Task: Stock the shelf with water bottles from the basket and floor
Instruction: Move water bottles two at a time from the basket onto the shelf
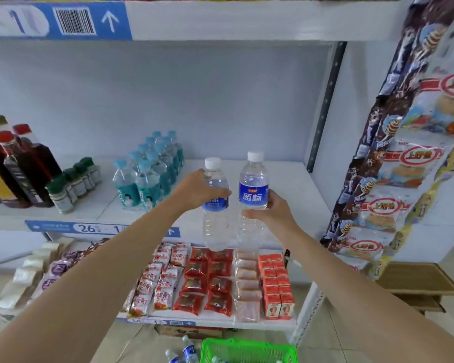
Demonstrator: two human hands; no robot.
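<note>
I hold 2 water bottles upright in front of the middle shelf [286,184], 1 in each hand. My left hand [197,189] has its fingers wrapped around the left bottle [216,205] at its blue label. My right hand [273,208] grips the right bottle [253,195] just below its label, thumb across the front. The 2 bottles stand side by side, nearly touching. Teal-labelled bottles [147,176] stand on the shelf to the left. Below, a green basket [247,351] sits on the floor with more water bottles [189,351] beside it.
</note>
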